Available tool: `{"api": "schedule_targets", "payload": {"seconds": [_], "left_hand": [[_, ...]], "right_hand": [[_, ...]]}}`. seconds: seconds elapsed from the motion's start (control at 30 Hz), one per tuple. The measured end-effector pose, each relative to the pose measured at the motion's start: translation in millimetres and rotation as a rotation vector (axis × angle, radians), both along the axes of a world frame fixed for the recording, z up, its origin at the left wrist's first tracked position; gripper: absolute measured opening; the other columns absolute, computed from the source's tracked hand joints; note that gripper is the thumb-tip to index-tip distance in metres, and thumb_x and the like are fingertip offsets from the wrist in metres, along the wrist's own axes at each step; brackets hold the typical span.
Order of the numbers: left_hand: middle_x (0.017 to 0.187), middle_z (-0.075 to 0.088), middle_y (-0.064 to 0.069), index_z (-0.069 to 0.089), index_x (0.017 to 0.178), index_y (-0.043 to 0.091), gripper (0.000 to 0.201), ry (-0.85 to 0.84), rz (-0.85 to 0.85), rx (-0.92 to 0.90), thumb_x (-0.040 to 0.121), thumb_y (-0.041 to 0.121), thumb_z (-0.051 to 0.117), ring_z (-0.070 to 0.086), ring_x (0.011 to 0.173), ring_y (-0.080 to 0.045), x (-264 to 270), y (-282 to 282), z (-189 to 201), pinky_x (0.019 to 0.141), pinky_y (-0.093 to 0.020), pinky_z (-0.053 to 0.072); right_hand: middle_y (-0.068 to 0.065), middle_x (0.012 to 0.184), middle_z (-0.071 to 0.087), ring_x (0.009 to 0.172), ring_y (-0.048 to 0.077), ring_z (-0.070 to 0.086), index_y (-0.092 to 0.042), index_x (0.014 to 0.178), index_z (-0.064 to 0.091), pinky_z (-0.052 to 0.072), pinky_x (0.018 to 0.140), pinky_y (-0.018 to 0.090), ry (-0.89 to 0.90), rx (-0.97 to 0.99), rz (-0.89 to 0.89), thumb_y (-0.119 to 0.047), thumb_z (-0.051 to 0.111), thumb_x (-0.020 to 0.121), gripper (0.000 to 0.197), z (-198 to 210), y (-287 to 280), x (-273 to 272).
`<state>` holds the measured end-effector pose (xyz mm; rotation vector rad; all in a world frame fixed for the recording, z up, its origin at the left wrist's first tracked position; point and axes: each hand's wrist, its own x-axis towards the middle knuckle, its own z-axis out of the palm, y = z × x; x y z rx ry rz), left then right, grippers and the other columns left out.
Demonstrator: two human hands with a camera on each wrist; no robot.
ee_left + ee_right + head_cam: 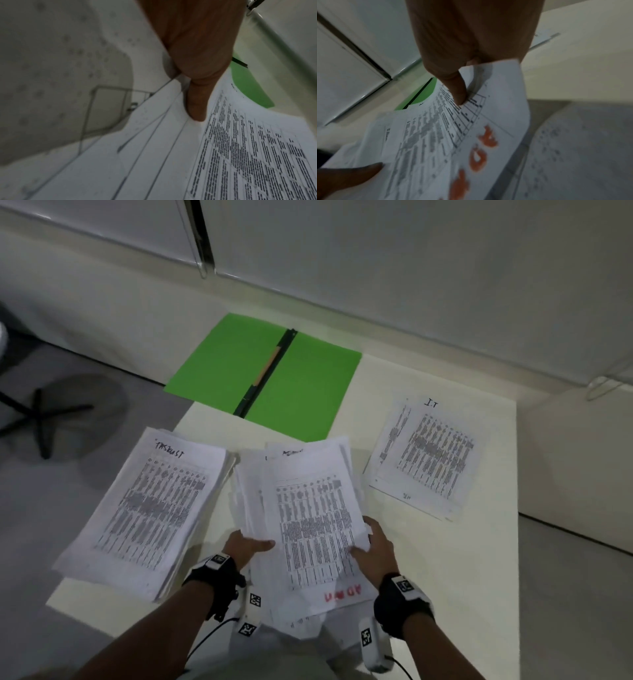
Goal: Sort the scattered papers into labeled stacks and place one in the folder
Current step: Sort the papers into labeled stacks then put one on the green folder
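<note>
at frame left a labeled stack (144, 508) overhangs the table (479, 559) edge. at lower centre, left hand (248, 546) and right hand (375, 542) clamp the middle stack (308, 522) by its sides, thumbs on top. green folder (263, 374) lies open at upper centre; another stack (428, 457) at right.
</note>
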<state>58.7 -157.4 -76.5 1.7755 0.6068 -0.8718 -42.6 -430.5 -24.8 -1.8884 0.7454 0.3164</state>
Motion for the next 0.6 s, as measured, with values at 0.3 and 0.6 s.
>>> {"api": "schedule_targets", "payload": {"seconds": [0.3,0.6], "left_hand": [[0.083,0.071,-0.015,0.069,0.094,-0.002,0.038,-0.084,-0.049,0.061,0.06,0.001,0.086,0.069,0.078,-0.029,34,-10,20,0.077,-0.04,0.055],[0.093,0.073,-0.018,0.068,0.1,0.0,0.066,-0.021,0.027,-0.008,0.04,0.018,0.09,0.069,0.086,-0.037,41,-5,4,0.08,-0.055,0.056]], "right_hand": [[0.019,0.12,0.064,0.114,0.034,0.058,-0.008,0.122,0.056,0.043,0.095,0.032,0.216,-0.328,-0.337,-0.01,0.062,0.085,0.038,-4,-137,50],[0.024,0.144,0.029,0.132,0.042,0.031,-0.009,0.146,0.019,0.033,0.103,0.053,0.424,-0.49,-0.521,-0.052,0.073,0.075,0.099,-22,-182,83]]}}
